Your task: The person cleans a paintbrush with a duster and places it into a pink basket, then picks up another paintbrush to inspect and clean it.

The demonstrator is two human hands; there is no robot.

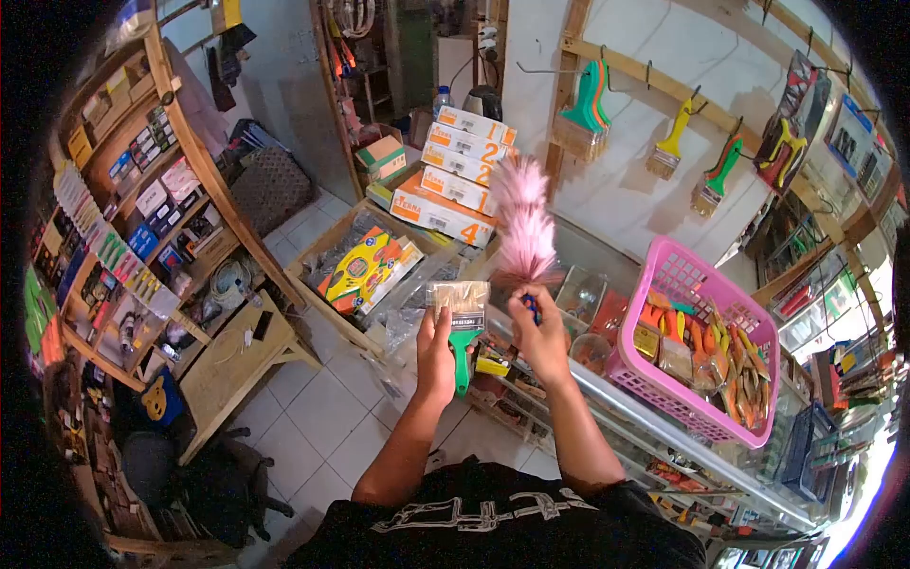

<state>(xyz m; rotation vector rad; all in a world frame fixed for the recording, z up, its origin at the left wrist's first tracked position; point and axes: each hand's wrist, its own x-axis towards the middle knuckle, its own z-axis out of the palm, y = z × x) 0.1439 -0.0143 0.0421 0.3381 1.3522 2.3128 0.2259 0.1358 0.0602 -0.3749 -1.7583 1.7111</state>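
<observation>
My left hand (436,359) is closed around a wide paintbrush (462,327) with a green handle, its pale bristles pointing up and away from me. In my right hand (541,334) is the handle of a pink feather duster (526,223), held upright with its fluffy head above my fist. The duster's head is slightly blurred. Brush and duster are side by side and apart. A pink plastic basket (703,270) full of paintbrushes with orange, yellow and green handles stands to the right of my right hand.
Several paintbrushes, including a yellow-handled one (672,138), hang from hooks on the wall. Numbered white and orange boxes (441,214) are stacked behind a wooden bin. A glass counter (654,417) runs along the right. Shelves of goods (156,204) and a wooden bench (237,365) stand left.
</observation>
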